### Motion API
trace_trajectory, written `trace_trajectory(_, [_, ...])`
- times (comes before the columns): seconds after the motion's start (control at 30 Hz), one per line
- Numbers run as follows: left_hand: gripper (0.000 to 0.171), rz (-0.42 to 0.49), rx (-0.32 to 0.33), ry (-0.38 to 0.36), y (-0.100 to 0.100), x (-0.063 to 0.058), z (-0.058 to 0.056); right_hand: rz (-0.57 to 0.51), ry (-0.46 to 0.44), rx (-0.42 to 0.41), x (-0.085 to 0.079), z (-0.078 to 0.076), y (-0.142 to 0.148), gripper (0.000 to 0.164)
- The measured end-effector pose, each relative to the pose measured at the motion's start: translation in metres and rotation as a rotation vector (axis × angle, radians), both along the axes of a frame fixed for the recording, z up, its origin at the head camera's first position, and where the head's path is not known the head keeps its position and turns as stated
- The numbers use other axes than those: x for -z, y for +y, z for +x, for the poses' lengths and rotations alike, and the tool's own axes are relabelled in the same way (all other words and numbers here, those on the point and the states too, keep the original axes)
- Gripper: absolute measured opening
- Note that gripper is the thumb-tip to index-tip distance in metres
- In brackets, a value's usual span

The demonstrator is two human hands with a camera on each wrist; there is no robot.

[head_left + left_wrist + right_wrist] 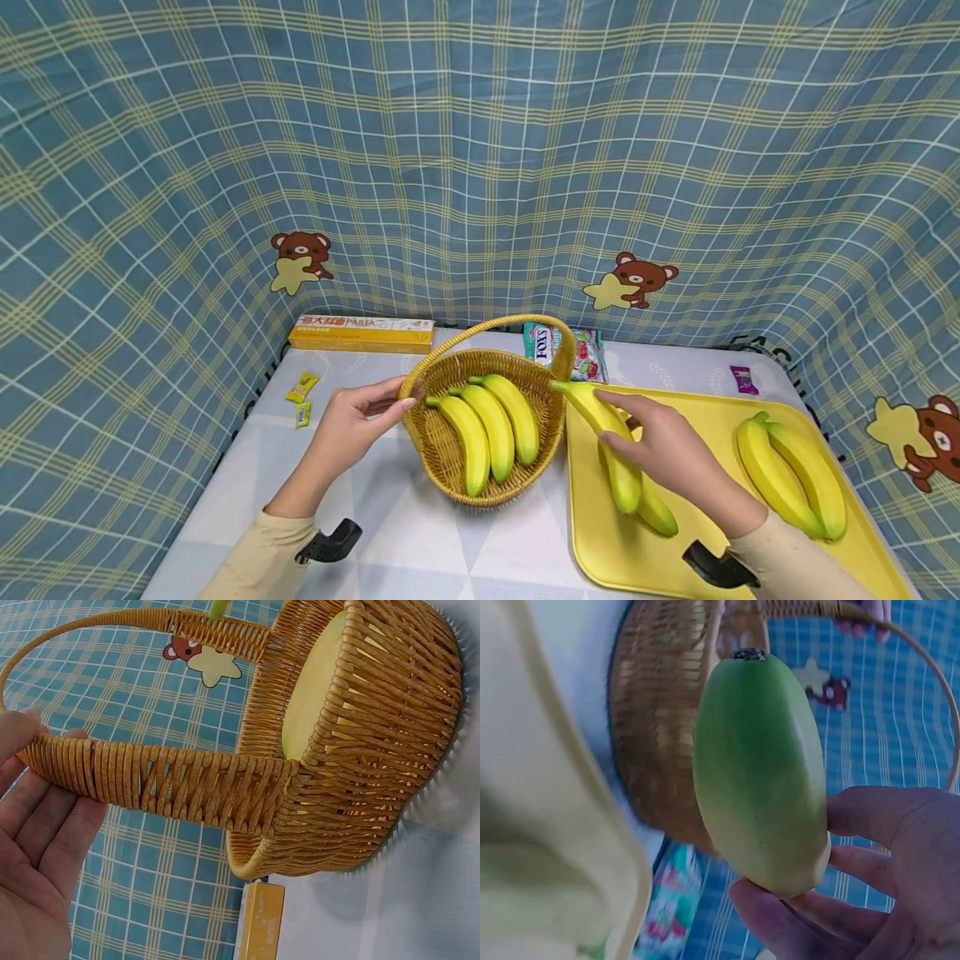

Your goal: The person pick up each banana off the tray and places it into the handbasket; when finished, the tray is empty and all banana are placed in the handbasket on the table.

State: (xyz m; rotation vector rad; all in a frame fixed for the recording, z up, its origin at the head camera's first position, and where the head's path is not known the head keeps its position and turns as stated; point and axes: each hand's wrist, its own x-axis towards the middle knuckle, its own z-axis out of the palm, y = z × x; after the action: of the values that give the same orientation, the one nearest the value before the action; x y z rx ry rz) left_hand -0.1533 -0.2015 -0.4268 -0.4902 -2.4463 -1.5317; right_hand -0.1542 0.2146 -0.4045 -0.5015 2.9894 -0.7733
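Note:
My left hand grips the handle of a wicker basket on its left side; the left wrist view shows fingers and thumb round the woven handle. Three yellow bananas lie side by side inside the basket. Over the left part of a yellow tray, my right hand pinches a banana between thumb and fingers, its stem pointing toward the basket. Partly hidden beneath that one is another banana on the tray. Its blossom end, greenish and dark-tipped, fills the right wrist view.
Two bananas lie together at the tray's right. Behind the basket are a pasta box and a FOX'S candy bag. Small wrapped candies sit on the table: yellow, green and purple. Plaid cloth surrounds the table.

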Motion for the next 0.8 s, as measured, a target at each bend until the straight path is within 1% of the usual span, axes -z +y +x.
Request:
trace_trajectory(0.23, [0.033,-0.017,0.010,0.016,-0.001,0.000,-0.001,-0.018,0.026,-0.086,0.005,-0.019,-0.045,0.054])
trace_trajectory(0.4, [0.034,-0.016,0.009,0.000,-0.001,0.001,0.000,-0.027,0.002,-0.137,0.012,-0.034,-0.077,0.053])
trace_trajectory(0.6, [0.034,-0.016,0.025,-0.010,-0.001,0.000,0.000,-0.021,-0.016,-0.189,0.026,-0.042,-0.112,0.050])
trace_trajectory(0.7, [0.035,-0.020,0.024,-0.007,-0.002,0.000,0.000,-0.012,-0.007,-0.212,0.032,-0.046,-0.128,0.049])
trace_trajectory(0.8, [0.035,-0.020,0.015,-0.010,-0.002,0.001,0.000,0.001,-0.017,-0.215,0.036,-0.052,-0.141,0.049])
